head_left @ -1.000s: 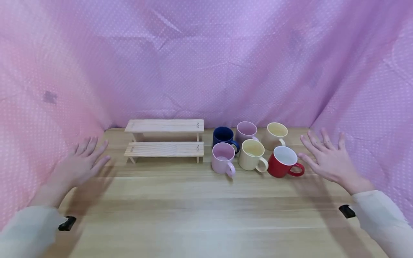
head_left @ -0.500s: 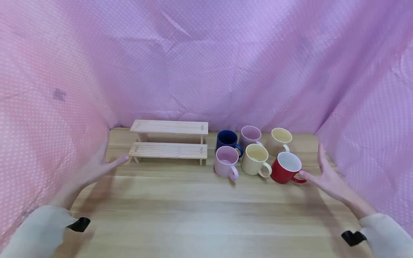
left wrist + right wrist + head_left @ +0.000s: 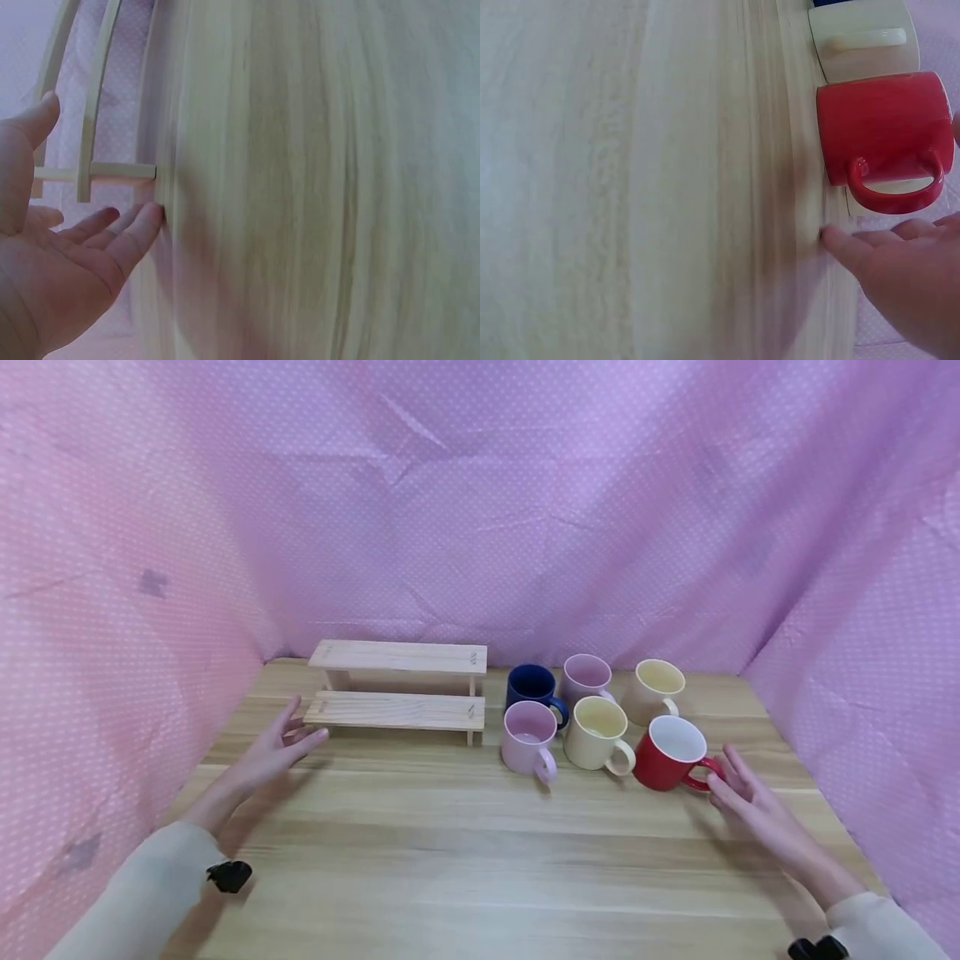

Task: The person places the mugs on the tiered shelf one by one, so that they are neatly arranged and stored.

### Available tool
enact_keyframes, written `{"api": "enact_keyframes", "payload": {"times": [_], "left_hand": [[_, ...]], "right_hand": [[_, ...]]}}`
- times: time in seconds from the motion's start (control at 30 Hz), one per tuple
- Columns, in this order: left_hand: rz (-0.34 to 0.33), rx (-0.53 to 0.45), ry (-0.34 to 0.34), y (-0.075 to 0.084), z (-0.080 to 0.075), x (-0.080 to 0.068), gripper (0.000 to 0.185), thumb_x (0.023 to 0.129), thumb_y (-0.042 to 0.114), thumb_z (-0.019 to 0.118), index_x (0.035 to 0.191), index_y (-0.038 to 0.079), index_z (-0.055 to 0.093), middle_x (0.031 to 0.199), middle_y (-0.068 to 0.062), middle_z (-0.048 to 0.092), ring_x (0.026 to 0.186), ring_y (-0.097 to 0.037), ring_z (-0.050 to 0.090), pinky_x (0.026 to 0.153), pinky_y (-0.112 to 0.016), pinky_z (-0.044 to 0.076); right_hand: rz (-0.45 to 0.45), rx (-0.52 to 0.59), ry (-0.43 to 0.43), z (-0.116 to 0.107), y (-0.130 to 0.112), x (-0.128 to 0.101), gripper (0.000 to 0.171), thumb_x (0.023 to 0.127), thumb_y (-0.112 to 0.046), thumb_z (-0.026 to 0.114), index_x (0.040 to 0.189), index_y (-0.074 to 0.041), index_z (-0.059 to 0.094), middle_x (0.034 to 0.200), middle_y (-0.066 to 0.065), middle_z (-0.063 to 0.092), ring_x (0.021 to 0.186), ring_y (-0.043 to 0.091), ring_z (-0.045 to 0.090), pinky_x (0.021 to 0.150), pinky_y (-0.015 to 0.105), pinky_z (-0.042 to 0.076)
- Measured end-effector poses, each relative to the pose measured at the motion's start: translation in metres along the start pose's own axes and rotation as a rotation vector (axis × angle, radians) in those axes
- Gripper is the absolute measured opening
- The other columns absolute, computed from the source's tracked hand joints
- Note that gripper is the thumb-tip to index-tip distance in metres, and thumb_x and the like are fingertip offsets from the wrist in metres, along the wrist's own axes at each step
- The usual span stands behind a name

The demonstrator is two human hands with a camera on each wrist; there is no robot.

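Observation:
A two-tier wooden stand [image 3: 397, 710] is at the back left of the table. My left hand [image 3: 270, 752] is at its left end, thumb and fingers apart; the left wrist view has the fingers just beside the end of the stand [image 3: 120, 171]. Right of the stand several mugs stand upright in two rows. At their right end is a red mug [image 3: 667, 756] with a white inside. Fingers extended, my right hand [image 3: 757, 810] is right beside the handle of this red mug [image 3: 885, 135]. Neither hand holds anything.
A dark blue mug [image 3: 528, 683] and a pink mug [image 3: 528, 735] are nearest the stand. Another pink mug [image 3: 585, 677] is behind; a cream mug [image 3: 596, 731] and a second cream mug [image 3: 656, 685] stand close to the red one. Pink dotted cloth [image 3: 480, 527] surrounds the wooden table [image 3: 465, 877].
Both hands have come inward and lower from the sides: the left to the stand's left end, the right to the red mug's handle. Their spread fingers have drawn closer together. The mugs stay put.

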State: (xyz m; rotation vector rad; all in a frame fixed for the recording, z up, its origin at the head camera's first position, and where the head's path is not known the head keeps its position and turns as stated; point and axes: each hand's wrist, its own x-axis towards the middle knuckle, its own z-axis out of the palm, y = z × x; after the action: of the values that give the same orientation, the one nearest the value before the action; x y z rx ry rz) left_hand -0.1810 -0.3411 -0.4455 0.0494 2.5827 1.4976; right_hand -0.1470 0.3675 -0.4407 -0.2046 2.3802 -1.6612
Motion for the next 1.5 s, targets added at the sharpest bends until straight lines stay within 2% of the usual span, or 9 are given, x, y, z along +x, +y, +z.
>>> {"api": "enact_keyframes", "payload": {"times": [0.13,0.27,0.37,0.47,0.6,0.73,1.0,1.2,1.5], "left_hand": [[0.032,-0.011,0.03,-0.004,0.003,0.01,0.084,0.095,0.041,0.057,0.154,0.019,0.002,0.15,-0.027,0.018,0.128,-0.044,0.037,0.098,-0.048,0.042],[0.075,-0.085,0.075,-0.008,0.006,0.019,0.075,0.097,0.033,0.055,0.152,0.006,0.013,0.144,-0.03,0.027,0.114,-0.036,0.052,0.085,-0.037,0.052],[0.088,-0.087,0.126,-0.012,0.003,0.016,0.071,0.097,0.028,0.056,0.151,0.001,0.017,0.137,-0.034,0.034,0.1,-0.023,0.062,0.078,-0.032,0.055],[0.078,-0.048,0.184,-0.015,-0.003,0.009,0.07,0.096,0.028,0.059,0.149,0.0,0.022,0.131,-0.034,0.04,0.09,-0.01,0.064,0.073,-0.029,0.056],[0.08,-0.037,0.22,-0.015,-0.006,0.004,0.069,0.094,0.029,0.061,0.148,0.001,0.028,0.128,-0.033,0.045,0.087,-0.011,0.067,0.071,-0.028,0.056],[0.077,-0.041,0.207,-0.011,-0.001,0.006,0.069,0.093,0.032,0.063,0.148,0.004,0.03,0.127,-0.031,0.046,0.089,-0.012,0.067,0.071,-0.029,0.056],[0.04,-0.054,0.19,-0.004,0.009,0.016,0.071,0.091,0.034,0.066,0.147,0.004,0.033,0.12,-0.03,0.054,0.087,-0.022,0.068,0.069,-0.031,0.057],[0.037,-0.077,0.185,-0.006,0.01,0.022,0.072,0.091,0.033,0.066,0.147,0.004,0.033,0.124,-0.029,0.05,0.088,-0.017,0.068,0.072,-0.03,0.056],[0.024,-0.054,0.151,-0.005,0.008,0.022,0.074,0.091,0.038,0.065,0.149,0.008,0.03,0.12,-0.029,0.05,0.091,-0.026,0.068,0.075,-0.031,0.055]], "right_hand": [[-0.034,0.155,-0.024,0.003,-0.001,0.005,0.07,0.104,-0.02,0.041,0.15,-0.005,-0.01,0.152,0.031,0.002,0.115,-0.002,0.05,0.09,0.023,0.047],[-0.064,0.205,-0.017,0.005,-0.001,0.014,0.055,0.104,-0.019,0.041,0.15,0.0,0.017,0.142,0.012,0.044,0.106,0.014,0.062,0.087,0.03,0.051],[-0.066,0.235,-0.029,0.009,0.001,0.024,0.043,0.104,-0.019,0.042,0.137,0.006,0.034,0.124,-0.002,0.059,0.106,0.021,0.063,0.086,0.036,0.051],[-0.039,0.256,-0.059,0.015,0.002,0.034,0.041,0.104,-0.023,0.042,0.13,0.009,0.039,0.121,-0.001,0.061,0.108,0.023,0.062,0.088,0.039,0.05],[0.013,0.245,-0.076,0.017,0.002,0.039,0.04,0.104,-0.029,0.041,0.126,0.005,0.044,0.118,-0.001,0.061,0.109,0.019,0.061,0.09,0.037,0.05],[0.025,0.267,-0.09,0.01,0.004,0.035,0.029,0.104,-0.027,0.041,0.122,-0.007,0.052,0.116,-0.002,0.063,0.108,0.017,0.062,0.089,0.036,0.05],[-0.001,0.338,-0.177,-0.006,0.012,0.024,0.031,0.105,-0.018,0.036,0.123,0.001,0.053,0.12,-0.002,0.062,0.111,0.017,0.06,0.092,0.032,0.049],[-0.015,0.336,-0.181,-0.01,0.016,0.025,0.036,0.105,-0.017,0.037,0.127,0.009,0.047,0.123,0.003,0.061,0.113,0.019,0.059,0.092,0.037,0.048],[-0.024,0.37,-0.211,-0.011,0.011,0.025,0.032,0.105,-0.014,0.035,0.124,0.006,0.053,0.12,0.007,0.063,0.111,0.021,0.06,0.092,0.036,0.048]]}}
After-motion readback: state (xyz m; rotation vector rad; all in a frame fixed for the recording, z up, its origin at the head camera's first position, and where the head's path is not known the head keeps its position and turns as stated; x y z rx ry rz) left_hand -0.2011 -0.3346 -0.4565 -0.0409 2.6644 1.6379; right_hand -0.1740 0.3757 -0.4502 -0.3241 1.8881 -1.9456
